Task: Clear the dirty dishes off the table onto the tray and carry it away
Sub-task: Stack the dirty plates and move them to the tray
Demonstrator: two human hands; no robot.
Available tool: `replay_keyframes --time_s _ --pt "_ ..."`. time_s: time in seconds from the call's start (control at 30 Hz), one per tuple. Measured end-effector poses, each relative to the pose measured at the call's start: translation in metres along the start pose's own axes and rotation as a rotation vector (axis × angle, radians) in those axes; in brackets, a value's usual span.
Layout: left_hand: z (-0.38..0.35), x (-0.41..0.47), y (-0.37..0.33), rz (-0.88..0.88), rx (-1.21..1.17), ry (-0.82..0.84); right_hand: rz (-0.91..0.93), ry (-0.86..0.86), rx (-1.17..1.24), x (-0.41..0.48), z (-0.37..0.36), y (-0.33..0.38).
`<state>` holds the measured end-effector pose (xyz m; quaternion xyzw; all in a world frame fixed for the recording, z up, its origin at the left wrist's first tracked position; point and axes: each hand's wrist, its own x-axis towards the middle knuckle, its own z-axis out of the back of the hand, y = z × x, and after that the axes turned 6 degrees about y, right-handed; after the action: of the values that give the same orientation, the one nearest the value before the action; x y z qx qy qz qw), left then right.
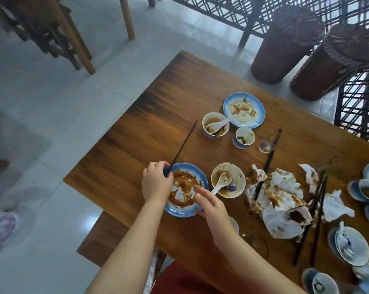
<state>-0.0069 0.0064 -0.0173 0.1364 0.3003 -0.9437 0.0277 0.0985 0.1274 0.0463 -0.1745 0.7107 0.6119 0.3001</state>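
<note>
A blue-rimmed plate (180, 211) smeared with brown sauce lies near the table's left front corner. My left hand (157, 183) grips its far-left rim together with a black chopstick (184, 143) that points away over the table. My right hand (211, 206) reaches over the plate's right rim, fingers straight and spread, thumb at the rim. Right beside it a cream bowl (235, 187) holds a white spoon (220, 183). No tray is in view.
Farther back stand a second blue plate (244, 110), two small bowls (215, 125) (244, 137) and a glass (266, 145). Soiled napkins (279, 198), chopsticks (315, 215) and stacked dishes (351, 246) crowd the right side. A bench (107, 238) sits below, wicker stools (285, 41) behind.
</note>
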Motion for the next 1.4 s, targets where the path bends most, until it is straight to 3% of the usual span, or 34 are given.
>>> replay_keyframes --time_s 0.17,0.3,0.5,0.7,0.83,1.4 --pt "0.011 0.011 0.004 0.042 -0.088 -0.012 0.007 0.019 -0.083 -0.005 -0.004 -0.005" --pt "0.017 0.021 0.010 0.064 -0.007 -0.065 0.004 0.006 -0.142 -0.007 -0.007 -0.010" --pt "0.020 0.024 0.018 0.065 0.017 -0.007 -0.012 -0.022 -0.162 -0.009 -0.007 -0.017" --pt "0.023 0.005 0.022 0.082 -0.063 -0.034 0.066 -0.149 -0.386 -0.009 -0.013 -0.025" --pt "0.021 -0.017 0.024 0.172 -0.205 0.015 0.090 -0.182 -0.455 -0.011 -0.018 -0.025" --pt "0.025 -0.042 0.033 0.375 -0.413 0.224 -0.023 -0.157 -0.442 -0.017 -0.019 -0.031"
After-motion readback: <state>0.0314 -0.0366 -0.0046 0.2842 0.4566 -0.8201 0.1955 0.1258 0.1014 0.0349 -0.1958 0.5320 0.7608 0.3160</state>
